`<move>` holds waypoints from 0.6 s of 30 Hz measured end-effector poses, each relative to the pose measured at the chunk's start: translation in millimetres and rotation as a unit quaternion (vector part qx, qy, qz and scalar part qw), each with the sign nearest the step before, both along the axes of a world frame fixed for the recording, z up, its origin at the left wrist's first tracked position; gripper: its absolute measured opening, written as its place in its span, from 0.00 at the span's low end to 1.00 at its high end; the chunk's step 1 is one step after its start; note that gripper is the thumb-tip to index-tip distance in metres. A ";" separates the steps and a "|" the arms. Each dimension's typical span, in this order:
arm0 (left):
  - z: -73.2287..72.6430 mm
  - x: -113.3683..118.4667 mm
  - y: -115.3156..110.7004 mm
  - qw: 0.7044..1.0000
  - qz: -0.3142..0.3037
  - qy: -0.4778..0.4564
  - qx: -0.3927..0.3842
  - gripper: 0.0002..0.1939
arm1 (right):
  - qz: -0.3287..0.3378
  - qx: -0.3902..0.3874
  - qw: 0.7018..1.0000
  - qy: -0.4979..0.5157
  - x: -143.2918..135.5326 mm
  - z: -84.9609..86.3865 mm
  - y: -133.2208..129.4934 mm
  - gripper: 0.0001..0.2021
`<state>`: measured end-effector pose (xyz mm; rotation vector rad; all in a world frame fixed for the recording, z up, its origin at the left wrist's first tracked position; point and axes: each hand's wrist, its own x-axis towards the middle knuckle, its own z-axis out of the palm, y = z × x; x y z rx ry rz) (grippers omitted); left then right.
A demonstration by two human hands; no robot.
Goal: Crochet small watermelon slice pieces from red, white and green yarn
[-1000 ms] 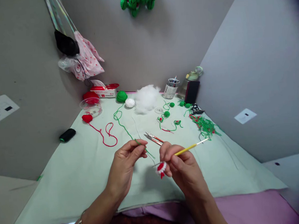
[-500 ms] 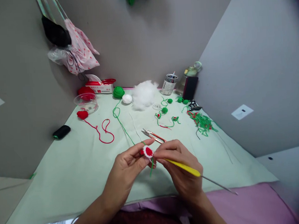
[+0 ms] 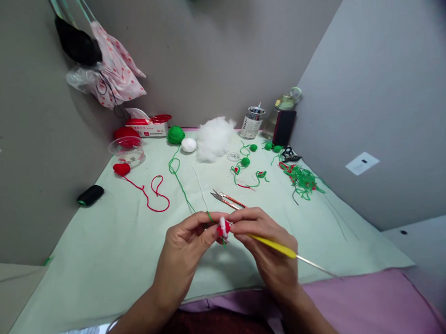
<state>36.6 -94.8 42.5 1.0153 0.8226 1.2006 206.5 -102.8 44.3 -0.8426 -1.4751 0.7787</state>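
Between my hands is a small red and white crochet piece (image 3: 223,228), turned nearly edge-on, with a bit of green yarn under it. My left hand (image 3: 188,244) pinches its left side, and a green strand runs over the index finger. My right hand (image 3: 267,247) grips a crochet hook (image 3: 275,245) by its yellow handle, fingertips touching the piece's right side. The hook's metal shaft sticks out to the right; its working tip is hidden by the fingers. Just beyond the hands lie thread snips (image 3: 228,199) with orange handles.
White stuffing (image 3: 216,139), a green yarn ball (image 3: 175,135) and a white ball (image 3: 189,145) sit at the back. Small green pieces (image 3: 245,161) and tangled yarn scraps (image 3: 303,181) lie right. A red yarn ball (image 3: 121,169) and black item (image 3: 91,195) are left. A phone (image 3: 284,128) leans on a bottle.
The crochet piece has turned from showing its round red face with white rim to nearly edge-on. My hands have drawn closer together around it. The view has shifted slightly.
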 end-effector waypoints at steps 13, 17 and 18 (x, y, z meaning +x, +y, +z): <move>5.2 3.8 0.4 0.999 0.033 -0.004 -0.012 0.24 | 0.114 -0.184 0.934 0.284 1.1 -7.8 12.2 0.09; 6.3 -1.9 7.1 0.999 0.002 -0.009 -0.045 0.26 | 0.135 -0.131 0.939 0.287 8.6 -5.6 12.2 0.06; 5.9 -2.8 8.1 0.999 -0.002 -0.009 -0.051 0.25 | 0.139 -0.121 0.940 0.286 10.0 -5.5 12.1 0.05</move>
